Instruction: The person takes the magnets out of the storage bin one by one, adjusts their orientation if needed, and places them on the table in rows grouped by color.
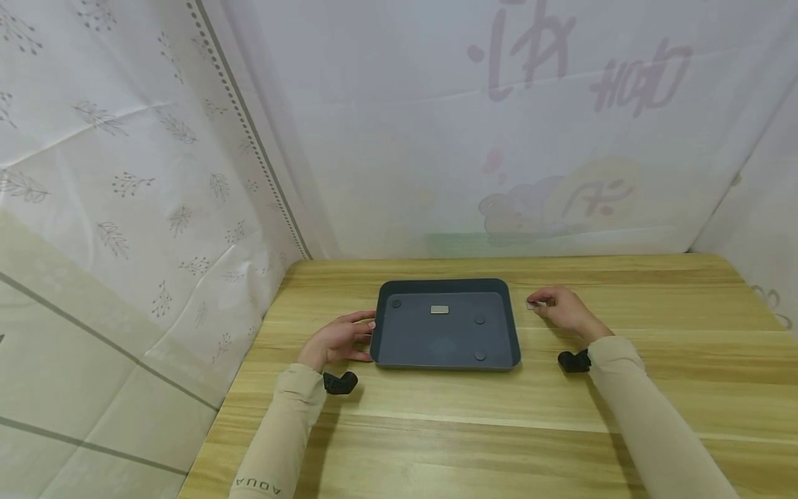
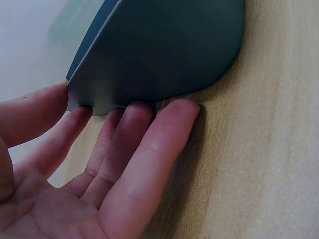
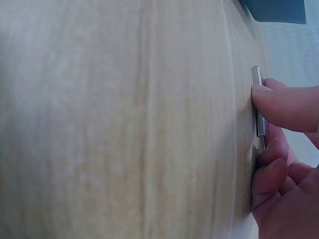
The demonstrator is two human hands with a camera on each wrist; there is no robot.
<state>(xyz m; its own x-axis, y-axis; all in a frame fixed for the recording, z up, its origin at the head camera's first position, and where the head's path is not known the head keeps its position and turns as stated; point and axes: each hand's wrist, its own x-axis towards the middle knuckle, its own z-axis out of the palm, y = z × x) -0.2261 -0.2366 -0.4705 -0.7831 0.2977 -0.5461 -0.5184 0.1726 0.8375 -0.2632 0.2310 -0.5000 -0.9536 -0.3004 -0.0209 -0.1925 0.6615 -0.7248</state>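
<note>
A dark blue-grey rectangular tray lies on the wooden table, with a small flat silver block inside it near the far side. My left hand holds the tray's left side. Its thumb is at the rim, and the other fingers meet the outer wall low down, near the tabletop. To the right of the tray, my right hand pinches a second flat silver block between thumb and fingers, close over the table. Most of that block's face is hidden by the fingers.
Several dark round discs show on the tray's floor near its corners. The wooden table ends at a printed white curtain behind. Black wrist devices sit at both cuffs.
</note>
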